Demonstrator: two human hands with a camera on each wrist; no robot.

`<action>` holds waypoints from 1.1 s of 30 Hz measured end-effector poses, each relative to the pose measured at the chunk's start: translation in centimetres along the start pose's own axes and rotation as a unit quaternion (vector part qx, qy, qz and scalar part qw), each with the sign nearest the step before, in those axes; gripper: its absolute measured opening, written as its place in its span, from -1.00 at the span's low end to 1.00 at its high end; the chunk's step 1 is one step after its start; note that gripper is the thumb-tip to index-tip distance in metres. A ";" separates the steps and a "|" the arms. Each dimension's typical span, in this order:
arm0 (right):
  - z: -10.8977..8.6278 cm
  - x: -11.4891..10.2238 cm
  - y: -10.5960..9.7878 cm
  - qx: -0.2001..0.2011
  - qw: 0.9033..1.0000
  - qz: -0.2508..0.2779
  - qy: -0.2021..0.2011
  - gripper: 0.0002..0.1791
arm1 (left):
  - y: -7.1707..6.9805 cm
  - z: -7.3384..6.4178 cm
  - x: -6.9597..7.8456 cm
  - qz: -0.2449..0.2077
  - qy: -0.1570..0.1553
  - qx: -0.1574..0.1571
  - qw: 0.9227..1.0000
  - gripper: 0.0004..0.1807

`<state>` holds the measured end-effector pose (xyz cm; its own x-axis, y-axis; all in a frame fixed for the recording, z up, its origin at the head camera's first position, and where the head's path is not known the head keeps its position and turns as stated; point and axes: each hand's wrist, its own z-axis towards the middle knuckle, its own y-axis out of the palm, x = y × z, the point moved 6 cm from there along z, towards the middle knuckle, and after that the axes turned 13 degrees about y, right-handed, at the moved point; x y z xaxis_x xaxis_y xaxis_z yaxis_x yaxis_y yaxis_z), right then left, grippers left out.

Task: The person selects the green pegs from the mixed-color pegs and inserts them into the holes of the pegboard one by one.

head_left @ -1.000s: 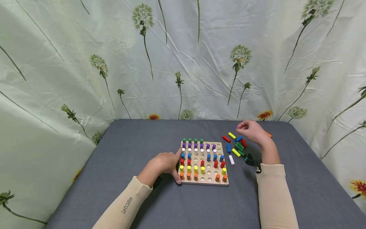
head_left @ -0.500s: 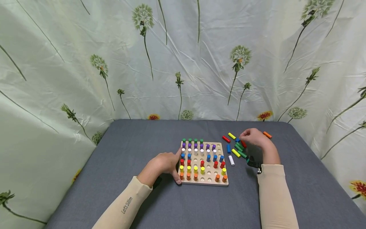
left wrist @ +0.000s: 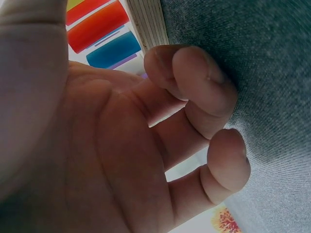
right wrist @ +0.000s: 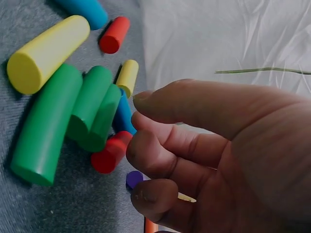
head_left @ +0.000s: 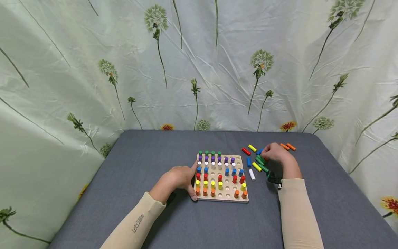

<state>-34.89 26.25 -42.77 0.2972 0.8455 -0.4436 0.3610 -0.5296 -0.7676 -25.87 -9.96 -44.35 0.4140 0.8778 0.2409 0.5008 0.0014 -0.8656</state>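
A light wooden pegboard [head_left: 221, 199] stands at mid-table, with rows of coloured pegs upright in it and some bare holes. My left hand [head_left: 180, 177] holds its left edge, thumb by the front corner and index finger farther back. In the left wrist view the other fingertips [left wrist: 228, 160] curl down beside the board. My right hand [head_left: 276, 152] is low over loose pegs right of the board. Its thumb and fingers are bent with a gap between them and nothing held. A red peg [right wrist: 111, 153] and a blue peg [right wrist: 123, 114] lie right by its fingertips.
Several green pegs [right wrist: 47, 124] lie together beside a yellow peg [right wrist: 46, 56]. A white peg [head_left: 252, 174] is closest to the board's right side. Two orange pegs [head_left: 287, 147] lie beyond my right hand. A flower-print cloth [head_left: 199, 65] hangs behind the table.
My right hand has come lower and nearer over the loose pegs, covering most of a red one and uncovering a second orange one. My left hand and the board have stayed put.
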 end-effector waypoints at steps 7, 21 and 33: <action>-0.2 -0.3 0.3 -0.001 1.000 -0.016 0.002 -0.75 | 0.0 0.0 -0.1 -0.003 -0.003 0.001 1.000 0.62; 0.3 -0.8 0.9 0.016 0.998 -0.063 0.016 -0.79 | 0.0 0.0 -0.1 -0.008 -0.006 -0.002 1.000 0.61; 0.0 -1.6 1.4 0.031 0.993 -0.104 0.046 -0.80 | 0.0 -0.1 0.0 -0.001 -0.002 0.001 1.000 0.61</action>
<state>-34.81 24.16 -43.12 0.3019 0.9251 -0.2302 0.3692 -0.3361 -0.8665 -25.83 -9.97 -44.28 0.4091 0.8800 0.2414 0.5003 0.0050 -0.8658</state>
